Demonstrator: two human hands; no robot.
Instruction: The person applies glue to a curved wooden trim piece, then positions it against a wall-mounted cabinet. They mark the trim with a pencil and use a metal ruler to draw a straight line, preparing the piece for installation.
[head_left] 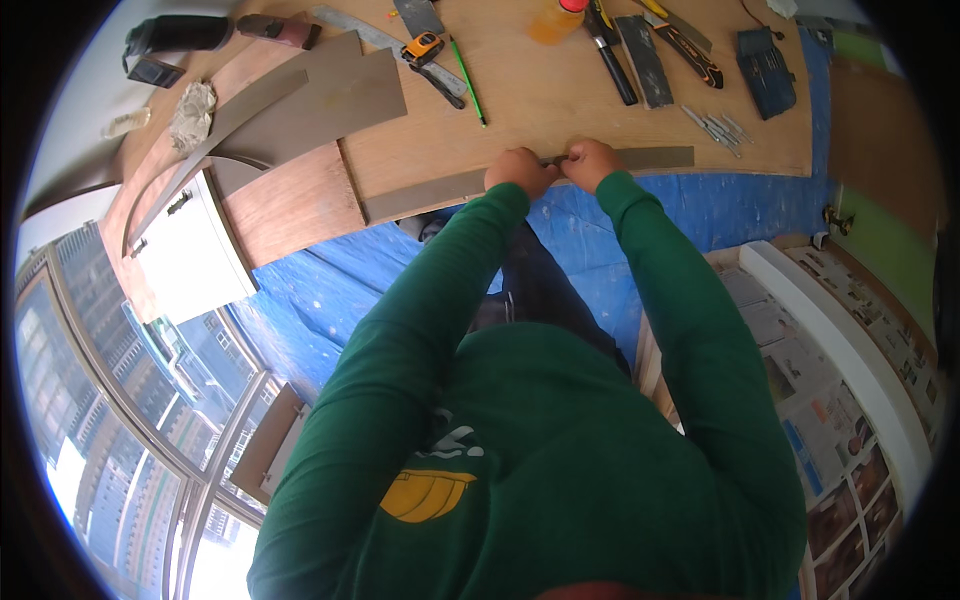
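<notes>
A long, narrow grey-brown strip (425, 192) lies along the near edge of the wooden worktop (540, 110). Both hands are at its middle, close together, with fingers curled in and thumbs almost meeting. My left hand (521, 172) is closed on the strip, knuckles up. Just to its right, my right hand (592, 162) pinches the strip at the same stretch. A small dark patch shows between the fingertips; whether it is a separate piece I cannot tell. The strip's right end (670, 157) reaches past my right hand.
Grey-brown sheet offcuts (350, 105), a tape measure (424, 47) and a green pencil (468, 85) lie left. Right are a utility knife (692, 57), a dark block (645, 62), a tool pouch (766, 75) and several small bits (720, 132). Blue sheeting (690, 212) hangs below the edge.
</notes>
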